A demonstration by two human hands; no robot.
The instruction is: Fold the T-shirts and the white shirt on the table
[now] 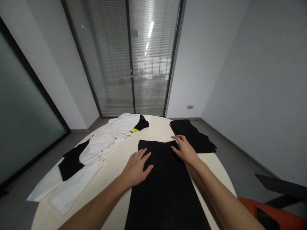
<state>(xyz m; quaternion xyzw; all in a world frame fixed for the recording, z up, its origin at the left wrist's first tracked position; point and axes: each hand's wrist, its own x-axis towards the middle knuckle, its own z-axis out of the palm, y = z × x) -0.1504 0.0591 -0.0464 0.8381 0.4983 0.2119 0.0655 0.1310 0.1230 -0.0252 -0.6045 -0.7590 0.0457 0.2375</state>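
Observation:
A black garment (pixel 165 191), likely a skirt or trousers, lies flat with its straight top edge facing away from me. My left hand (pixel 137 166) rests on its left side, fingers spread and pointing forward. Near the upper right corner is my right hand (pixel 183 148), its thumb over the cloth and its other fingers apart by the edge. Neither hand grips the cloth. Just beyond my right hand lies a folded black garment (pixel 192 135).
White clothes (pixel 107 137) with black pieces and a yellow patch lie heaped along the left of the round cream table (pixel 120 172). An orange and black chair (pixel 271 210) stands at lower right. Behind the table are a glass partition with blinds (pixel 151 64) and grey walls.

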